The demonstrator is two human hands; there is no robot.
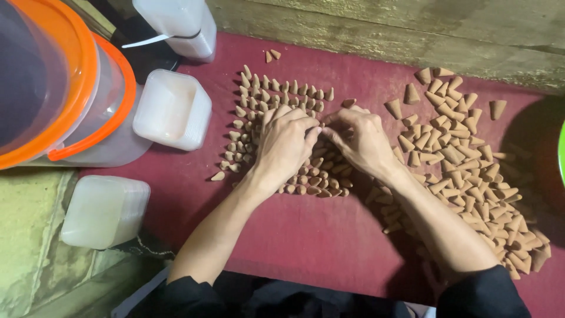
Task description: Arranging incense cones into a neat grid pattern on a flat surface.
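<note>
Our black sleeves (194, 294) sit nearest; our left hand (285, 141) and right hand (359, 138), fingers curled, pinch upright cones (282, 94) on the red mat (306, 235), beside a loose heap (471, 171)

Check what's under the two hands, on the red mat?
Upright tan cones packed in rows on the red mat run under the left hand and right hand. Whatever the fingers pinch is covered.

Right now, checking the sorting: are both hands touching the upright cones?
Touching. The head view shows the left hand and right hand resting fingertips on the upright cones, with no gap visible.
</note>
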